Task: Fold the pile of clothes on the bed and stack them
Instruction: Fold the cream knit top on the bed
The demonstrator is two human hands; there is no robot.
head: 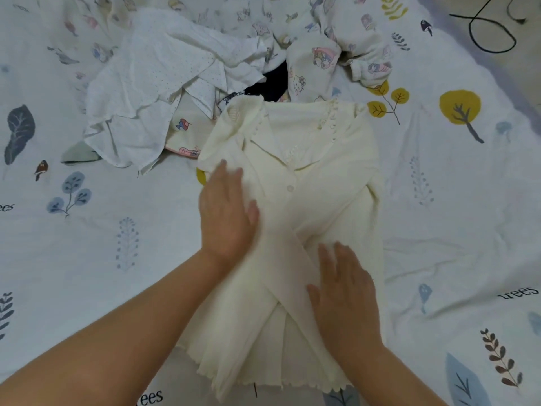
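Both sleeves of the cream cardigan (pixel 292 230) are crossed over its front, so the step in hand looks like smoothing: press outward from the crossing before folding hem to collar, or creases will likely set. The left hand (pixel 227 218) and right hand (pixel 345 291) lie flat on it, fingers straight, gripping nothing. It lies mid-bed on the printed sheet (pixel 117 259), long axis running away from the person, collar toward the unfolded pile (pixel 205 68) at the far edge
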